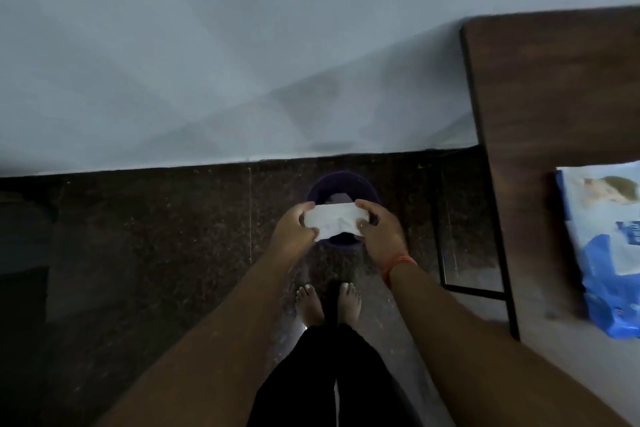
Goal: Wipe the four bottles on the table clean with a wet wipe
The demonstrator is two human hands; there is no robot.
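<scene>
We hold the wet wipe (331,220) stretched between both hands over a dark bin (341,189) on the floor; the left hand (294,227) and right hand (379,230) each pinch one end. It looks limp, light and damp, so gripping its ends suits it. No bottles show on the tabletop (540,87), only a blue wipes pack (609,253).

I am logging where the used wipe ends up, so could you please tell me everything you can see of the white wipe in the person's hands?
The white wipe is a thin, soft-looking sheet, folded or bunched into a rough wide band with creases across it. It is stretched sideways between both hands: the left hand pinches its left end and the right hand pinches its right end. It hangs in the air above the mouth of a dark round bin on the floor, touching only the fingers. Whether it is wet or soiled cannot be told.
</scene>
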